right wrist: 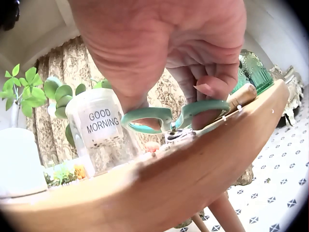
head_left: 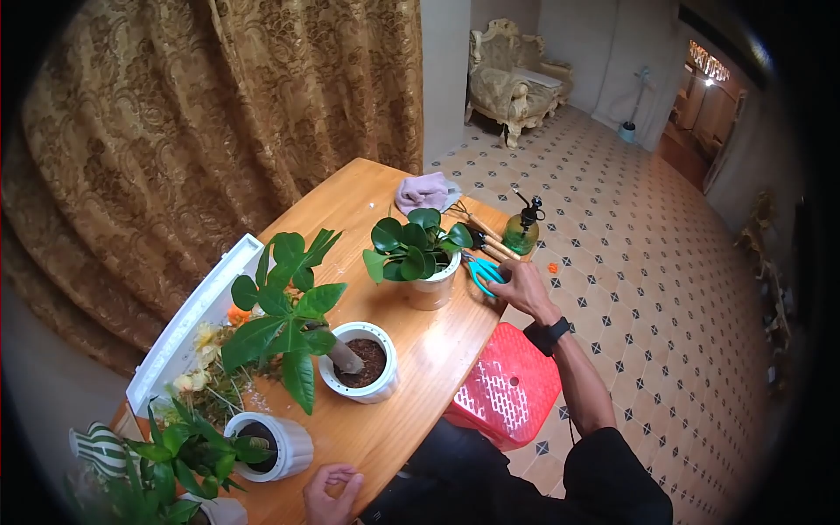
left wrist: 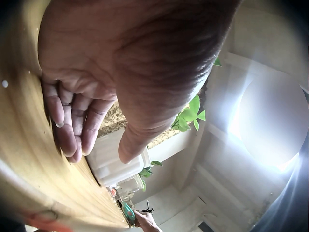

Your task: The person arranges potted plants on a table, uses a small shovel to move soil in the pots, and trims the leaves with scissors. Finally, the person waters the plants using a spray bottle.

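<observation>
Along the table's front edge, my right hand (head_left: pixel 522 290) grips the teal handles of a pair of scissors (head_left: pixel 483 276). In the right wrist view, the thumb and fingers are at the two spread handle loops (right wrist: pixel 197 110). Beside them stands a clear pot marked GOOD MORNING (right wrist: pixel 100 126), holding a round-leaved plant (head_left: pixel 413 248). My left hand (head_left: pixel 333 492) rests at the near table edge, its fingers (left wrist: pixel 67 140) loosely bent with nothing held. The nearest pot to it is a white one (head_left: pixel 293 449) with a leafy plant.
A white pot (head_left: pixel 391 381) holds a thick-stemmed plant. Behind the scissors lie wooden-handled tools (head_left: pixel 494 241), a green spray bottle (head_left: pixel 522 229) and a lilac cloth (head_left: pixel 423 191). Flowers (head_left: pixel 203 350) lie by a long white box (head_left: pixel 166 360). A red stool (head_left: pixel 516 381) stands below the table edge.
</observation>
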### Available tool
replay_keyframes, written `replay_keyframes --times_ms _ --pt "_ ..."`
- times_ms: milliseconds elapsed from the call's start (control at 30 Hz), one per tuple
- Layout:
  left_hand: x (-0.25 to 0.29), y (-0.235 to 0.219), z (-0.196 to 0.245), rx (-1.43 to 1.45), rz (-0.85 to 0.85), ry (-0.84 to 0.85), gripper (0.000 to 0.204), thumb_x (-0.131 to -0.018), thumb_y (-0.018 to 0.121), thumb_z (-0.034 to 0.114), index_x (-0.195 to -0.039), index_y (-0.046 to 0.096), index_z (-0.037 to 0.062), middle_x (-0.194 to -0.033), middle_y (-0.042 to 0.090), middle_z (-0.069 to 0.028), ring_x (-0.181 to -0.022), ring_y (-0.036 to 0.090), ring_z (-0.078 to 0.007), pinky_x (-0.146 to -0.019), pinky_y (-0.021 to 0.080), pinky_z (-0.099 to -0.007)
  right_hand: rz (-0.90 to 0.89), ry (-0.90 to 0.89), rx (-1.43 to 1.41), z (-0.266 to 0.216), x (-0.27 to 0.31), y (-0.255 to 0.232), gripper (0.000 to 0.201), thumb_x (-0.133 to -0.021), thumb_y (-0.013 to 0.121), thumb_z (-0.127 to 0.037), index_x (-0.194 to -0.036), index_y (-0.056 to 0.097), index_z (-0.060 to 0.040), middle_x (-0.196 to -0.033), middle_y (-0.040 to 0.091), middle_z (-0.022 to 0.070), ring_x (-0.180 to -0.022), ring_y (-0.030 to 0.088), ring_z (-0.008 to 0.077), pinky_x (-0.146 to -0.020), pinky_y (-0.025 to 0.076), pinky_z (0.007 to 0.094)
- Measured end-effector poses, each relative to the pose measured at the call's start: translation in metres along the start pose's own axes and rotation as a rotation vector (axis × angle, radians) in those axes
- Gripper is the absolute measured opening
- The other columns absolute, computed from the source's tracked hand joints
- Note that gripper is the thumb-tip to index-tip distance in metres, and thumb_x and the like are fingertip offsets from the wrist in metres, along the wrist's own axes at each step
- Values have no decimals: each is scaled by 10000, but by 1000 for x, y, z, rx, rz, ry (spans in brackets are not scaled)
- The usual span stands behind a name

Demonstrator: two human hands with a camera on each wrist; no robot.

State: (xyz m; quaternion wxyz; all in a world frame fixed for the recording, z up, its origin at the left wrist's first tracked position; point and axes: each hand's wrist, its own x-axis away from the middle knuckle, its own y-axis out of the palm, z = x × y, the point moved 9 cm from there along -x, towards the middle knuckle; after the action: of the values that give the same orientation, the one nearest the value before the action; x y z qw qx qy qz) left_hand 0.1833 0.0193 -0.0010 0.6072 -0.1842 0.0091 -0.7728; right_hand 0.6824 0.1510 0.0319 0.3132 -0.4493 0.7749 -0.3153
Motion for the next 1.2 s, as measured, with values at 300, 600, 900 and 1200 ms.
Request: replay_keyframes --times_ms 300,600,900,1200 --pt "0 -1 3 -49 -8 -4 208 -927 728 113 -1105 675 20 -944 681 -41 -863 626 -114 -808 510 -259 -1 233 -850 42 35 -6 292 -975 643 -306 -907 670 -23 -658 584 -15 -551 499 38 -473 346 214" --pt "-14 54 45 -69 -154 110 194 -923 726 93 -1075 661 -9 -971 691 -50 -874 625 -98 -815 514 -257 -225 186 -1155 -3 76 -6 410 -998 640 -393 -1131 625 -5 -749 584 -20 -559 462 28 -476 335 190" --pt "-128 191 130 -160 -57 628 792 -867 783 187 -1475 345 -68 -1492 419 -262 -1400 410 -349 -1166 312 -418 -179 82 -637 -4 81 -2 348 -966 689 -195 -1220 578 17 -924 640 1 -814 592 56 -743 484 214" --pt "-202 200 150 -13 338 610 964 -798 843 258 -1475 245 -79 -1419 415 -300 -1335 411 -414 -1153 292 -473 -82 66 -662 -10 77 3 413 -912 723 -287 -1178 638 17 -779 616 34 -694 521 96 -638 442 273"
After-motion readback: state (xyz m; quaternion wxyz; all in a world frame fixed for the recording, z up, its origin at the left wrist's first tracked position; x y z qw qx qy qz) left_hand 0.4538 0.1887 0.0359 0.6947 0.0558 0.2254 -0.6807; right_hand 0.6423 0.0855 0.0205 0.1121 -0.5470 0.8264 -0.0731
